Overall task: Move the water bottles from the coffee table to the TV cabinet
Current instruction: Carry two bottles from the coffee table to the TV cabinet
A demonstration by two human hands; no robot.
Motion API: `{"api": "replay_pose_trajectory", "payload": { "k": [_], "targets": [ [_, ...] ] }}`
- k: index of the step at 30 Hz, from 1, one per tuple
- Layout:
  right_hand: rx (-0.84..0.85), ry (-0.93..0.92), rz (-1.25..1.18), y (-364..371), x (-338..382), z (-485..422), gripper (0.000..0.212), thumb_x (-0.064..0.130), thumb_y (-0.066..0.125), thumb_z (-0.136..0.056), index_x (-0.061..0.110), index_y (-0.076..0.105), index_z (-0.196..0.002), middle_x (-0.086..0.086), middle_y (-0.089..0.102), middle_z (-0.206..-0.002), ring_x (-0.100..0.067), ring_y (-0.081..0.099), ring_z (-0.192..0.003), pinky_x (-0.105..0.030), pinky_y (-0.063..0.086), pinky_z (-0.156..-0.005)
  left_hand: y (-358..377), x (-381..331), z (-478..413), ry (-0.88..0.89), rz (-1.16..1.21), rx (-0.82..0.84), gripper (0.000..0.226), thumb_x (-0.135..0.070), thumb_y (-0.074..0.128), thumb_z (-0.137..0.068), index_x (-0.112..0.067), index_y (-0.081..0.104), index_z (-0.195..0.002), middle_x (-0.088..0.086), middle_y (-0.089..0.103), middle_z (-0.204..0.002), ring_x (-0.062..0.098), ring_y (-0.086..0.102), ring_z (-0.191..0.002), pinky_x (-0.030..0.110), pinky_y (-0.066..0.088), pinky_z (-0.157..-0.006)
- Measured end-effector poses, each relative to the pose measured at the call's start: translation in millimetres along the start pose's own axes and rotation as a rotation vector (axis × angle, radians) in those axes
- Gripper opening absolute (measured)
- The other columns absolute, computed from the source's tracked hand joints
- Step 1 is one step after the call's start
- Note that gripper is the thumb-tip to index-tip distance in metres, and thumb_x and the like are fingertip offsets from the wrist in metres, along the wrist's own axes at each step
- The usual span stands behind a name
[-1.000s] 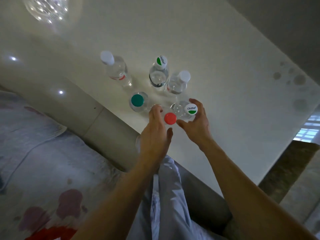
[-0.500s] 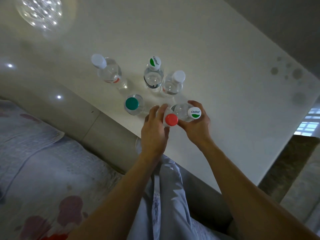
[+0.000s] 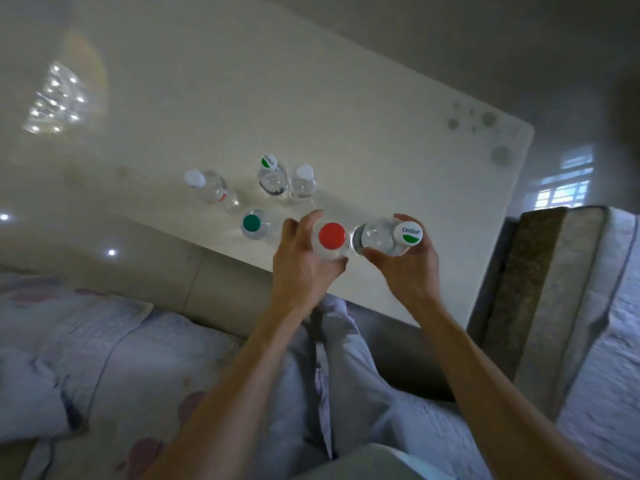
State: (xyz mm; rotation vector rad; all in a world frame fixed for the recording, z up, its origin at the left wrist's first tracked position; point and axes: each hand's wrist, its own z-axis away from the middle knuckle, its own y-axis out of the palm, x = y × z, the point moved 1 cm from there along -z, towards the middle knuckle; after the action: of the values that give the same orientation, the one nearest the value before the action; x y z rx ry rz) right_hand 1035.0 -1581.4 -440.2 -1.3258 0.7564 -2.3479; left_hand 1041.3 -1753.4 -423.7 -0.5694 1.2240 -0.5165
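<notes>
Left grip (image 3: 304, 261) holds the red-capped bottle (image 3: 331, 236), right grip (image 3: 410, 268) the green-and-white-capped bottle (image 3: 382, 235); both now lifted off the coffee table (image 3: 381, 143).

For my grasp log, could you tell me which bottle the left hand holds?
The red-capped bottle, gripped in the left hand; it alone has a red cap.

Your left hand (image 3: 304, 261) grips the red-capped bottle (image 3: 331, 239) and your right hand (image 3: 405, 265) grips the green-and-white-capped bottle (image 3: 384, 235), the two bottles side by side above the near edge of the white coffee table (image 3: 381, 140). Four more bottles stand behind.
</notes>
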Motion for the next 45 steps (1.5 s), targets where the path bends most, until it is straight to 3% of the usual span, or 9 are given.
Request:
{"api": "replay_pose_trajectory", "payload": {
  "k": [3, 7, 12, 17, 24, 29, 40, 43, 45],
  "targets": [
    [-0.055, 0.025, -0.031, -33.4, 7.3, 22.5, 0.074, 0.027, 0.086, -0.067, 0.023, 0.049, -0.131, 0.009, 0.058, -0.112, -0.006, 0.057, -0.097, -0.008, 0.04, -0.075, -22.8, -24.6, 5.2, 0.095, -0.024, 0.065, 0.074, -0.022, 0.088, -0.054, -0.014, 0.058, -0.12, 0.004, 0.051, -0.104, 0.014, 0.053, -0.088, 0.023, 0.044, -0.071],
    [-0.146, 0.085, -0.091, -75.1, 5.9, 46.4, 0.072, 0.024, 0.087, -0.065, 0.027, 0.05, -0.127, 0.013, 0.058, -0.106, 0.001, 0.057, -0.086, -0.004, 0.038, -0.071, -39.0, -60.0, 8.2, 0.115, -0.095, 0.241, 0.074, -0.024, 0.087, -0.056, -0.022, 0.056, -0.123, 0.005, 0.048, -0.117, 0.021, 0.058, -0.099, 0.019, 0.039, -0.082],
    [-0.218, 0.11, -0.14, -124.4, -8.8, 67.8, 0.069, 0.024, 0.087, -0.066, 0.025, 0.052, -0.126, 0.009, 0.059, -0.107, -0.005, 0.056, -0.093, -0.003, 0.036, -0.07, -24.0, -106.4, 27.5, 0.148, -0.086, 0.324, 0.071, -0.022, 0.086, -0.058, -0.026, 0.056, -0.123, 0.003, 0.046, -0.12, 0.017, 0.054, -0.107, 0.015, 0.034, -0.088],
    [-0.267, 0.098, -0.17, -174.7, -44.8, 85.5, 0.068, 0.027, 0.087, -0.064, 0.026, 0.054, -0.124, 0.006, 0.062, -0.111, -0.011, 0.058, -0.098, -0.017, 0.044, -0.081, 18.9, -149.7, 59.5, 0.213, -0.031, 0.369, 0.066, -0.016, 0.085, -0.055, -0.027, 0.061, -0.115, 0.0, 0.046, -0.109, 0.014, 0.058, -0.093, 0.019, 0.042, -0.087],
    [-0.321, 0.057, -0.118, -249.1, -118.9, 110.4, 0.067, 0.037, 0.086, -0.062, 0.027, 0.053, -0.12, 0.005, 0.063, -0.106, -0.014, 0.061, -0.096, -0.034, 0.056, -0.085, 97.5, -222.8, 114.5, 0.312, -0.008, 0.357, 0.066, -0.021, 0.09, -0.051, -0.021, 0.065, -0.112, -0.004, 0.062, -0.111, 0.01, 0.061, -0.099, 0.017, 0.044, -0.089],
    [-0.408, 0.084, -0.111, -306.0, -158.4, 133.9, 0.071, 0.037, 0.085, -0.061, 0.025, 0.053, -0.122, 0.002, 0.062, -0.112, -0.02, 0.059, -0.101, -0.042, 0.054, -0.087, 139.6, -273.5, 152.4, 0.352, 0.047, 0.411, 0.069, -0.021, 0.093, -0.049, -0.02, 0.064, -0.112, -0.005, 0.065, -0.108, 0.01, 0.062, -0.098, 0.024, 0.05, -0.089],
    [-0.584, 0.144, -0.229, -377.7, -192.5, 177.5, 0.065, 0.05, 0.079, -0.063, 0.026, 0.054, -0.118, 0.006, 0.067, -0.104, -0.013, 0.064, -0.094, -0.039, 0.056, -0.08, 171.2, -345.9, 182.9, 0.605, 0.048, 0.659, 0.064, -0.024, 0.091, -0.055, -0.016, 0.063, -0.112, -0.002, 0.065, -0.106, 0.014, 0.063, -0.097, 0.031, 0.052, -0.087],
    [-0.612, 0.179, -0.248, -387.3, -196.9, 189.7, 0.061, 0.061, 0.076, -0.062, 0.029, 0.055, -0.111, 0.007, 0.068, -0.1, -0.01, 0.065, -0.09, -0.04, 0.058, -0.076, 178.6, -353.9, 185.4, 0.664, -0.017, 0.694, 0.067, -0.026, 0.09, -0.056, -0.015, 0.061, -0.115, 0.0, 0.064, -0.11, 0.014, 0.06, -0.098, 0.026, 0.05, -0.086],
    [-0.647, 0.205, -0.265, -392.9, -199.1, 197.0, 0.06, 0.058, 0.077, -0.062, 0.027, 0.058, -0.109, 0.009, 0.068, -0.099, -0.003, 0.065, -0.089, -0.033, 0.058, -0.075, 186.3, -358.1, 187.6, 0.68, -0.053, 0.692, 0.067, -0.026, 0.089, -0.056, -0.014, 0.061, -0.116, 0.001, 0.064, -0.11, 0.011, 0.057, -0.095, 0.021, 0.043, -0.082]
  ]
}}
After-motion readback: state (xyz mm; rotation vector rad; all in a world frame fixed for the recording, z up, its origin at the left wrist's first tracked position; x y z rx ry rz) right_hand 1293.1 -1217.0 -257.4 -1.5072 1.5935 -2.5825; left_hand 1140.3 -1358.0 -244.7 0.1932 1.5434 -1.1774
